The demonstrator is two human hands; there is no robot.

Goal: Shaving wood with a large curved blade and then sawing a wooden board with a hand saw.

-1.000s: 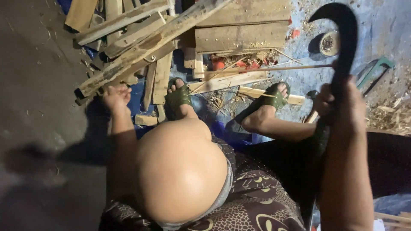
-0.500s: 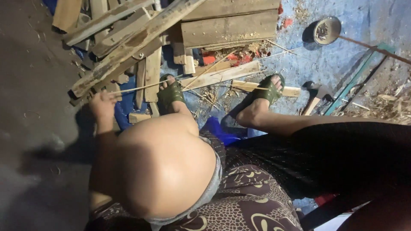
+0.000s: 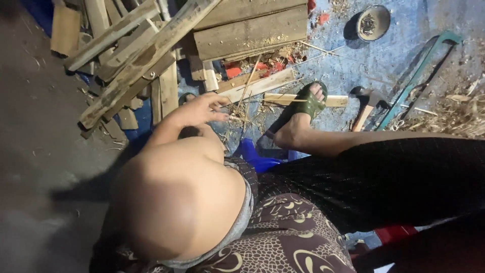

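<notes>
My left hand (image 3: 199, 108) is reaching out just left of the frame's centre, its grip open, fingers spread and curling loosely, closing on nothing. The fingertips are hovering next to a thin bamboo sliver (image 3: 246, 96) that is standing slanted among the straw-coloured shavings (image 3: 237, 114) on the blue ground sheet (image 3: 384, 55). My right hand is lying outside the picture, so I cannot tell its grip.

Just right of the hand, a pale wooden slat (image 3: 262, 86) is lying at a slant, and a second short slat (image 3: 303, 100) is lying under my foot in a green sandal (image 3: 309, 103). Above and left of the hand, a heap of rough planks (image 3: 146, 55) is filling the upper left of the frame. Farther right, a small hatchet (image 3: 366, 106) is lying beside a green-framed saw (image 3: 419, 71), and a round metal bowl (image 3: 373, 23) is sitting near the top edge.
</notes>
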